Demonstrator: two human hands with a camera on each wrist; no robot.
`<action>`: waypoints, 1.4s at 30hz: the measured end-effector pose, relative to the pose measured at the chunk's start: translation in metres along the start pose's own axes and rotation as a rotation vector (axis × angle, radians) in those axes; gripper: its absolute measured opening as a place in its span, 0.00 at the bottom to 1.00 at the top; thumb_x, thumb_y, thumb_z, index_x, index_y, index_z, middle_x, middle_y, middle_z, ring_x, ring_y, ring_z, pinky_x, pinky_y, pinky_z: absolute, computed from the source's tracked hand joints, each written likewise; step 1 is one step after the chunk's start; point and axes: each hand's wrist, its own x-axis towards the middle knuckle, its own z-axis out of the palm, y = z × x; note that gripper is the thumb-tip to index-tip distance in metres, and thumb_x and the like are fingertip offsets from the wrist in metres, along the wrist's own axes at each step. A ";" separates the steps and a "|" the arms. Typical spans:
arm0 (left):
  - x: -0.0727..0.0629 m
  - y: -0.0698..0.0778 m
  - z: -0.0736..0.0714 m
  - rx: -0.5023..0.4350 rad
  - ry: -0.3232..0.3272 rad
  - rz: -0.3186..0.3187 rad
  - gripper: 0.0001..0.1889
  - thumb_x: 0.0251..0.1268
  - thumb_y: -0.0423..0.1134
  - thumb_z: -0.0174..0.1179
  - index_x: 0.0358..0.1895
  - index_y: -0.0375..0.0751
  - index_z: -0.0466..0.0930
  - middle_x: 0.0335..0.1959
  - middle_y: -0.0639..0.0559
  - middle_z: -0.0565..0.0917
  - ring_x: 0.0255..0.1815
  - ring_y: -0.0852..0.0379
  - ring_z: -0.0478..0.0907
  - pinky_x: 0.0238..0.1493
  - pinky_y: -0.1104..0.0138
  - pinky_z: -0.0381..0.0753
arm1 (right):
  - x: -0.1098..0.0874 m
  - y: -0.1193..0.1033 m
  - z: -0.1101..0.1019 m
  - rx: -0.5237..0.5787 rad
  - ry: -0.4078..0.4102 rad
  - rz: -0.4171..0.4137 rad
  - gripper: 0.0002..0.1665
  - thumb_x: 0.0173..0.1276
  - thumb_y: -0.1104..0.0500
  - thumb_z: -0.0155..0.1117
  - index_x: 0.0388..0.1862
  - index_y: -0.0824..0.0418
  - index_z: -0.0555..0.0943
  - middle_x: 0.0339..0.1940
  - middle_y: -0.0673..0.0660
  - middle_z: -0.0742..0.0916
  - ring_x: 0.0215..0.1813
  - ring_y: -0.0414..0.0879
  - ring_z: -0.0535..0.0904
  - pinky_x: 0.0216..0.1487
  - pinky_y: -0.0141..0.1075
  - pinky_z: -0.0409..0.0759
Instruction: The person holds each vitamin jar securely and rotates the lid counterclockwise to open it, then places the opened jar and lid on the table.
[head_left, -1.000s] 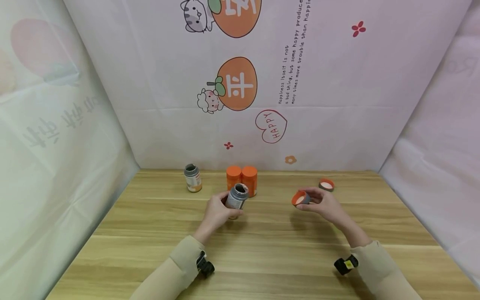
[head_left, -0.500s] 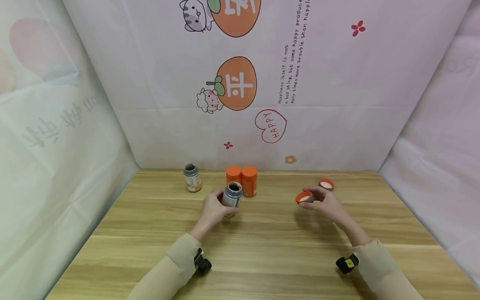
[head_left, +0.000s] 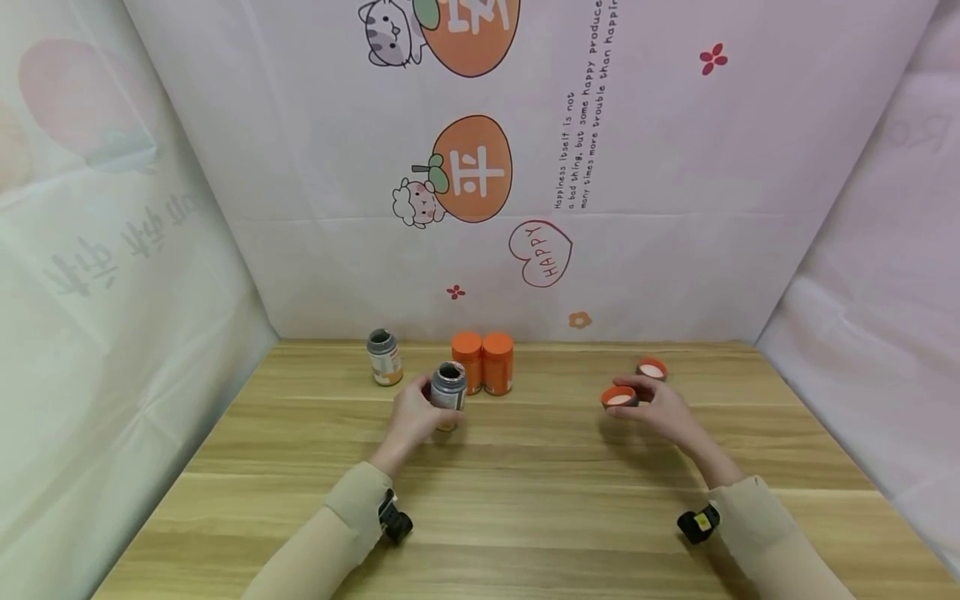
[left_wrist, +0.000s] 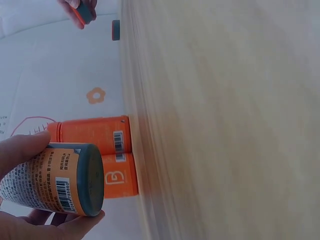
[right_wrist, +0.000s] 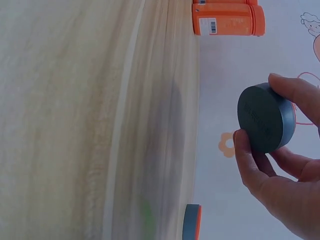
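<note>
And here's the left hand (head_left: 416, 414), just left of centre in the head view, thumb and fingers wrapped round an uncapped grey-necked jar (head_left: 448, 393), its mouth facing up! The left wrist view shows the grey base clear of the wooden tabletop (head_left: 525, 517), with a barcode on the orange part of the label.

Over to the right of centre, well apart from the left, the right hand (head_left: 662, 410) pinches a grey screw cap (head_left: 628, 403) at its edge, orange rim and white inside turned upward, held off the wood with a shadow below.

Just behind that hand, a second cap (head_left: 652, 369) lies on the tabletop, white inside up. Behind the held jar, two orange lidded bottles (head_left: 498, 367) stand upright side by side, and further left, near the back edge, stands another uncapped jar (head_left: 386, 367)!
</note>
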 end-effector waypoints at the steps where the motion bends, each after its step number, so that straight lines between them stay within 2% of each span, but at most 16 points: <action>1: 0.001 -0.001 -0.001 0.006 0.002 -0.003 0.26 0.34 0.33 0.77 0.43 0.36 0.77 0.42 0.43 0.83 0.43 0.50 0.79 0.49 0.55 0.77 | 0.000 0.001 -0.001 -0.005 0.002 0.007 0.37 0.58 0.46 0.70 0.63 0.62 0.73 0.58 0.65 0.79 0.57 0.58 0.75 0.47 0.32 0.74; 6: 0.004 -0.003 -0.007 0.017 0.011 -0.017 0.27 0.35 0.31 0.76 0.45 0.33 0.76 0.43 0.41 0.83 0.45 0.48 0.79 0.51 0.54 0.77 | 0.002 0.007 -0.003 -0.034 0.011 0.024 0.37 0.58 0.46 0.70 0.62 0.62 0.74 0.58 0.65 0.79 0.57 0.58 0.75 0.46 0.31 0.74; 13: 0.010 -0.010 -0.016 0.029 0.058 -0.023 0.27 0.35 0.31 0.76 0.45 0.32 0.76 0.44 0.38 0.83 0.46 0.46 0.79 0.52 0.53 0.76 | 0.006 0.016 -0.006 -0.070 0.049 0.015 0.35 0.57 0.49 0.72 0.60 0.65 0.75 0.56 0.66 0.81 0.55 0.57 0.78 0.43 0.29 0.75; 16: 0.013 -0.013 -0.021 0.030 0.064 -0.033 0.29 0.36 0.31 0.75 0.48 0.32 0.76 0.46 0.38 0.82 0.47 0.45 0.79 0.53 0.53 0.76 | 0.009 0.019 -0.008 -0.099 0.068 0.019 0.36 0.55 0.50 0.73 0.58 0.67 0.75 0.54 0.69 0.81 0.53 0.60 0.78 0.46 0.38 0.79; 20: 0.016 -0.016 -0.025 0.027 0.058 -0.062 0.31 0.38 0.31 0.75 0.52 0.33 0.75 0.48 0.38 0.82 0.49 0.45 0.79 0.54 0.52 0.75 | 0.012 0.023 -0.011 -0.160 0.083 0.024 0.37 0.54 0.50 0.74 0.57 0.69 0.75 0.53 0.70 0.81 0.53 0.62 0.79 0.50 0.51 0.77; 24: 0.020 -0.018 -0.029 0.028 0.056 -0.078 0.33 0.38 0.32 0.75 0.54 0.33 0.74 0.50 0.37 0.81 0.51 0.44 0.78 0.56 0.53 0.75 | 0.013 0.025 -0.013 -0.209 0.094 0.006 0.35 0.52 0.52 0.75 0.54 0.71 0.76 0.48 0.71 0.83 0.49 0.62 0.80 0.47 0.51 0.78; 30: 0.022 -0.020 -0.035 0.063 0.082 -0.082 0.31 0.37 0.32 0.75 0.52 0.33 0.75 0.49 0.37 0.81 0.50 0.43 0.79 0.55 0.52 0.75 | 0.015 0.028 -0.015 -0.248 0.098 -0.014 0.33 0.50 0.54 0.76 0.51 0.72 0.77 0.44 0.70 0.84 0.47 0.61 0.81 0.46 0.49 0.78; 36: 0.024 -0.025 -0.040 0.059 0.097 -0.089 0.34 0.37 0.30 0.75 0.55 0.33 0.75 0.52 0.37 0.80 0.53 0.43 0.78 0.57 0.52 0.74 | 0.019 0.033 -0.016 -0.298 0.082 -0.014 0.35 0.49 0.51 0.77 0.51 0.71 0.78 0.44 0.67 0.85 0.45 0.58 0.80 0.45 0.48 0.76; 42: 0.027 -0.030 -0.044 0.073 0.097 -0.097 0.34 0.37 0.31 0.75 0.55 0.35 0.75 0.52 0.37 0.81 0.53 0.42 0.78 0.57 0.52 0.74 | 0.022 0.038 -0.019 -0.311 0.044 0.011 0.37 0.50 0.52 0.76 0.53 0.73 0.76 0.46 0.69 0.84 0.47 0.60 0.79 0.47 0.50 0.75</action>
